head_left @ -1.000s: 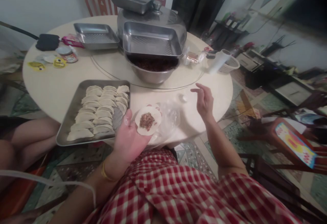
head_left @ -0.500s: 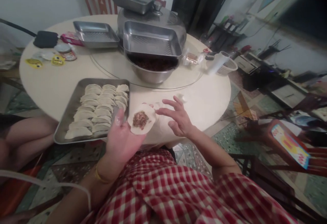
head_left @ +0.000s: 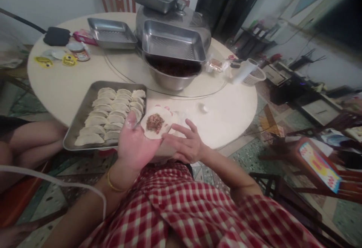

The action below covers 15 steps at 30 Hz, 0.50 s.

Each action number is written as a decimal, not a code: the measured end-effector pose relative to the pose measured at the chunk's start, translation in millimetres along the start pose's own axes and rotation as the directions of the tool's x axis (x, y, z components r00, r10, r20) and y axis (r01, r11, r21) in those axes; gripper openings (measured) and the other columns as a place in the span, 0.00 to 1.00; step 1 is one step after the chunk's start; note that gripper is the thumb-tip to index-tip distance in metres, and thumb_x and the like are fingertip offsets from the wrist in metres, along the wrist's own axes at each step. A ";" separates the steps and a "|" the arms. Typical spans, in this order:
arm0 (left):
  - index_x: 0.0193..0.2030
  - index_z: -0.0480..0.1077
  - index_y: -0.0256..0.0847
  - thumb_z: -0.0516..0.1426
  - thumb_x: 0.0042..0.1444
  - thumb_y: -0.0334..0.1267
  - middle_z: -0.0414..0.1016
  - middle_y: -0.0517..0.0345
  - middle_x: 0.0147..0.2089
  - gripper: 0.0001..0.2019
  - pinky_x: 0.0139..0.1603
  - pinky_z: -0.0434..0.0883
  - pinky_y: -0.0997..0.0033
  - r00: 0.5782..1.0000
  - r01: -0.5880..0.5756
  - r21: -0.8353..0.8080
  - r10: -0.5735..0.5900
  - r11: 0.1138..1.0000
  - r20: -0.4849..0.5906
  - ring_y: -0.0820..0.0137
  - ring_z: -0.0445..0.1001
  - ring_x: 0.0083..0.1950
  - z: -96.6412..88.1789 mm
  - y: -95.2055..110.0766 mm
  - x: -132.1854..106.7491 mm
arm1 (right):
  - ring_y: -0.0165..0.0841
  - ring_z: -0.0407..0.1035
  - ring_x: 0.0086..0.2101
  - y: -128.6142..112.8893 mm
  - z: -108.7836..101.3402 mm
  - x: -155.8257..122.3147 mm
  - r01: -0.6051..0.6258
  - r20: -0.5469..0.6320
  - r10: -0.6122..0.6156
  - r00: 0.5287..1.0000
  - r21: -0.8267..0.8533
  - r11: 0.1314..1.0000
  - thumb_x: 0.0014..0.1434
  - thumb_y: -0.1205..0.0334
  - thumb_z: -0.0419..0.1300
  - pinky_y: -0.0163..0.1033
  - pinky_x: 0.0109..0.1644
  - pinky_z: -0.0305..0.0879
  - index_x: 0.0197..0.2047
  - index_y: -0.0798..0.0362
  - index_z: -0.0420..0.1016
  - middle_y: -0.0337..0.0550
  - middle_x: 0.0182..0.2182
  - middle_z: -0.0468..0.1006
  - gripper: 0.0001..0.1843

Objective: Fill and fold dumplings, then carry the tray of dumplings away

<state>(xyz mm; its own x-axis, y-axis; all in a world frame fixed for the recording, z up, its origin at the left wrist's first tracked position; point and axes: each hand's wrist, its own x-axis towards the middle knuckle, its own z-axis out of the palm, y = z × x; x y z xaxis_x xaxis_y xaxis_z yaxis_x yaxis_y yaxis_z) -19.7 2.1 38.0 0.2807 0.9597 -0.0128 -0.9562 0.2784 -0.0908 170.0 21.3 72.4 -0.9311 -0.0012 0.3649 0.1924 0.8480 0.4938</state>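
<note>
On my left hand (head_left: 138, 146), palm up, lies a round dumpling wrapper (head_left: 166, 117) with a mound of minced filling (head_left: 154, 122) on it. The fingers support it from below, their tips showing past its far edge. My right hand (head_left: 188, 142) is at the wrapper's lower right edge. Its fingers are stretched out and apart, and the fingertips appear to touch the edge. Just left of my left hand, a metal tray (head_left: 74, 127) carries rows of folded dumplings (head_left: 106, 108).
A steel bowl (head_left: 172, 80) of dark contents stands beyond, with a metal tray (head_left: 172, 44) resting over it and a large lidded pot (head_left: 186, 22) behind. A small white lump (head_left: 204, 107) lies to the right. Another person's legs (head_left: 36, 142) are at the left.
My right hand has moved down and left, from the wrapper's right side to its lower right edge. The wrapper stays on my left hand. The view has shifted slightly.
</note>
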 end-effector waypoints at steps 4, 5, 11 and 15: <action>0.56 0.72 0.33 0.40 0.66 0.52 0.81 0.44 0.45 0.29 0.54 0.73 0.55 0.999 0.037 0.028 -0.036 0.999 -0.016 0.53 0.76 0.54 -0.9 -0.7 0.1 | 0.36 0.51 0.67 -5.2 4.2 -1.9 0.023 0.027 -0.022 0.999 -0.042 0.999 0.66 0.50 0.49 0.52 0.75 0.35 0.54 0.49 0.73 0.36 0.55 0.77 0.21; 0.53 0.74 0.34 0.41 0.66 0.53 0.82 0.45 0.43 0.29 0.53 0.73 0.56 0.998 0.068 0.033 -0.067 0.997 -0.021 0.53 0.76 0.53 -1.7 -1.2 0.1 | 0.36 0.51 0.68 -6.4 5.7 -1.8 0.019 0.044 -0.017 0.999 -0.053 0.998 0.66 0.49 0.49 0.52 0.75 0.35 0.54 0.48 0.73 0.35 0.55 0.76 0.21; 0.48 0.76 0.40 0.39 0.66 0.55 0.82 0.52 0.40 0.29 0.57 0.71 0.53 0.987 0.156 0.032 -0.157 0.987 0.021 0.54 0.76 0.54 -6.3 -7.7 -0.5 | 0.37 0.48 0.68 -16.7 11.6 9.4 0.037 0.098 -0.030 0.995 -0.066 0.997 0.66 0.45 0.47 0.53 0.74 0.31 0.56 0.47 0.73 0.34 0.59 0.73 0.24; 0.55 0.72 0.41 0.39 0.66 0.56 0.82 0.51 0.45 0.29 0.61 0.68 0.52 0.985 0.171 -0.002 -0.171 0.985 0.012 0.57 0.76 0.55 -7.4 -10.8 0.7 | 0.35 0.51 0.67 -13.8 -1.6 11.5 0.031 0.034 -0.028 0.999 -0.076 0.997 0.66 0.42 0.45 0.52 0.74 0.33 0.55 0.44 0.73 0.34 0.57 0.75 0.25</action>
<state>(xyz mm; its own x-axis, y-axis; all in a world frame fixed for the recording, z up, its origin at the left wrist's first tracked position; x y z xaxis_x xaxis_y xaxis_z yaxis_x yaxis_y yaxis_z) -8.5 -0.6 31.6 0.4390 0.8983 0.0150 -0.8939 0.4384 -0.0936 157.1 8.8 71.1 -0.9462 -0.0068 0.3234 0.1867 0.8051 0.5630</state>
